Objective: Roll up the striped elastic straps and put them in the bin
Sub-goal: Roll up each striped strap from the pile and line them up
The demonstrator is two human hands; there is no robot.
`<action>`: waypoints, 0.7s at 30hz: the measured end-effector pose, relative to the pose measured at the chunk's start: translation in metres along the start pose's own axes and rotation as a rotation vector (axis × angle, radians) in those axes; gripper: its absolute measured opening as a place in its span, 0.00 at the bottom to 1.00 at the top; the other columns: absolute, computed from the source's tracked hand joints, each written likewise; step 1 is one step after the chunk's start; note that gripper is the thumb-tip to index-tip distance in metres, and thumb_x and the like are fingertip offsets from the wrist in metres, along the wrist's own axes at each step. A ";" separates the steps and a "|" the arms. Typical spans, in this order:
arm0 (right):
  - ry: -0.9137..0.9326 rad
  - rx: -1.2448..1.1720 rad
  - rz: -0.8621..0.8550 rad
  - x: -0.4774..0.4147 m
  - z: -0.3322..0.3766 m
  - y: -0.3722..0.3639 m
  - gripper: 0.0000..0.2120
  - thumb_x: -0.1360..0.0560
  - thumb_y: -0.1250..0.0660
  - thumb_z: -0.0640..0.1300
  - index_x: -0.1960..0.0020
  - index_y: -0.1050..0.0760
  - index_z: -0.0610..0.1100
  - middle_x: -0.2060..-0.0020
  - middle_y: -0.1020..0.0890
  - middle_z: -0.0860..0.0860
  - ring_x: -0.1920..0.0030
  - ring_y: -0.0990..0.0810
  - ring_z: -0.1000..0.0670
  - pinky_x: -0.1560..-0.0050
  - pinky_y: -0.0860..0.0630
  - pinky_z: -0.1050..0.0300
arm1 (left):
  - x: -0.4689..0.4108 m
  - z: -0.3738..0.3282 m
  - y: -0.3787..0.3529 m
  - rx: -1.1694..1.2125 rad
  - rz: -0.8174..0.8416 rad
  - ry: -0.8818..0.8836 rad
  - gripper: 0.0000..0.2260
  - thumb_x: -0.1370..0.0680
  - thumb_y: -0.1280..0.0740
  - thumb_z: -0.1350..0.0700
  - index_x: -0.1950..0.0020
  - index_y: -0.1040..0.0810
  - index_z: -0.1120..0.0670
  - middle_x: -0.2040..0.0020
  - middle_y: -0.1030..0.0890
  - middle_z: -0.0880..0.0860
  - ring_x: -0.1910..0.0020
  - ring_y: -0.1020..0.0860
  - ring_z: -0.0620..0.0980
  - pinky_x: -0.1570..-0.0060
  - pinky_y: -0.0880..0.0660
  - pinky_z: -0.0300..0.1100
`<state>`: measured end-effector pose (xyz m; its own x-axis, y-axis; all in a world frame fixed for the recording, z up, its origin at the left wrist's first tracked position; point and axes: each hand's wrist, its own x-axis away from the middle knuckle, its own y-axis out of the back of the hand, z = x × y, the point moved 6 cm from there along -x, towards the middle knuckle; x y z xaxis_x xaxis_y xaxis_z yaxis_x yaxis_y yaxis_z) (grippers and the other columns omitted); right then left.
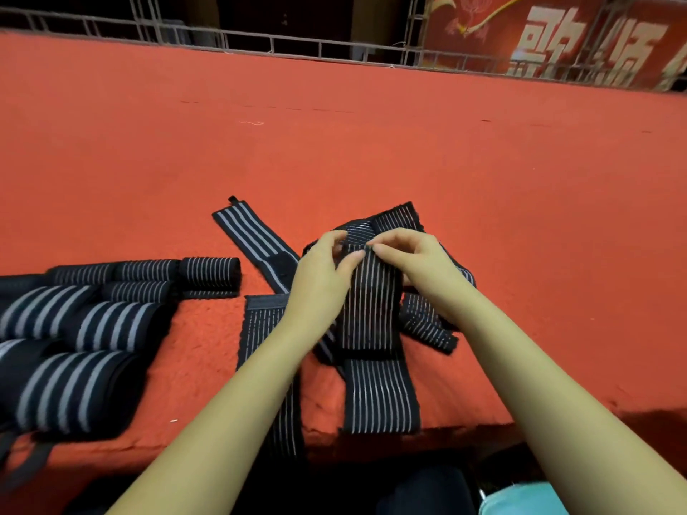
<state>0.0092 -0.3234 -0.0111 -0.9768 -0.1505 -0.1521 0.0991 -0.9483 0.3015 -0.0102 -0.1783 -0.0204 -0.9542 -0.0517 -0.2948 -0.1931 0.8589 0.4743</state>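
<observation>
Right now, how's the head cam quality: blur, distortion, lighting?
Head view: the centre is sharp, with left hand and right hand pinching the striped strap. The rolled straps at the left edge are smeared, and the railing looks bowed by the wide lens. It is dark beyond the railing, and the red surface shows no glare.

I log these surfaces:
- striped strap (371,310), centre of frame: woven elastic cloth, matt black with fine pale ribbed lines.
- rolled straps (74,328), left edge: same elastic weave with broader grey stripes, matt.
- table cover (334,143): red felt-like cloth with a fuzzy, rough nap and no shine.
- railing (271,42), top of frame: thin metal bars, dull grey.
- banner (557,39), upper right: smooth red sheet; I cannot tell the material.
</observation>
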 end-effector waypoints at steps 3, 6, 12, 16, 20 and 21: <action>0.029 -0.063 -0.025 0.013 0.025 0.003 0.05 0.22 0.34 0.41 0.48 0.21 0.42 0.58 0.18 0.52 0.61 0.21 0.60 0.65 0.25 0.65 | -0.002 -0.012 0.023 0.189 -0.024 0.020 0.03 0.23 0.31 0.53 0.54 0.21 0.51 0.57 0.18 0.50 0.53 0.19 0.50 0.49 0.23 0.47; -0.055 -0.110 0.057 0.035 0.037 0.001 0.10 0.22 0.34 0.45 0.46 0.22 0.39 0.56 0.18 0.47 0.61 0.19 0.51 0.64 0.21 0.56 | 0.008 -0.031 0.045 0.267 -0.015 0.017 0.04 0.24 0.30 0.53 0.56 0.21 0.52 0.58 0.18 0.52 0.53 0.19 0.52 0.49 0.22 0.51; 0.014 -0.156 0.159 0.084 0.098 -0.015 0.07 0.19 0.39 0.43 0.45 0.25 0.42 0.69 0.23 0.53 0.77 0.26 0.56 0.79 0.29 0.63 | 0.046 -0.074 0.095 0.295 -0.038 -0.079 0.04 0.22 0.32 0.54 0.56 0.22 0.53 0.60 0.20 0.50 0.60 0.23 0.45 0.62 0.27 0.42; 0.082 -0.179 0.177 0.117 0.148 -0.022 0.07 0.19 0.39 0.43 0.44 0.25 0.45 0.73 0.24 0.54 0.78 0.27 0.56 0.79 0.30 0.63 | 0.074 -0.109 0.133 0.376 -0.043 -0.105 0.04 0.22 0.32 0.56 0.53 0.22 0.56 0.62 0.22 0.50 0.67 0.24 0.41 0.74 0.29 0.36; 0.155 -0.219 0.271 0.150 0.196 -0.029 0.06 0.19 0.40 0.43 0.45 0.26 0.45 0.74 0.23 0.55 0.79 0.26 0.56 0.79 0.28 0.62 | 0.108 -0.146 0.173 0.405 -0.051 -0.153 0.05 0.22 0.32 0.57 0.50 0.22 0.58 0.60 0.21 0.51 0.69 0.23 0.39 0.74 0.27 0.36; 0.180 -0.230 0.300 0.158 0.207 -0.032 0.07 0.19 0.41 0.43 0.44 0.26 0.44 0.72 0.22 0.54 0.79 0.25 0.55 0.80 0.28 0.62 | 0.116 -0.153 0.182 0.408 -0.063 -0.167 0.05 0.22 0.32 0.57 0.49 0.22 0.58 0.60 0.22 0.52 0.70 0.23 0.39 0.75 0.27 0.35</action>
<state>-0.1878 -0.2587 0.1502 -0.8514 -0.4566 -0.2582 0.4339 -0.8896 0.1427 -0.1914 -0.1055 0.1586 -0.8871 -0.0562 -0.4582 -0.1115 0.9893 0.0945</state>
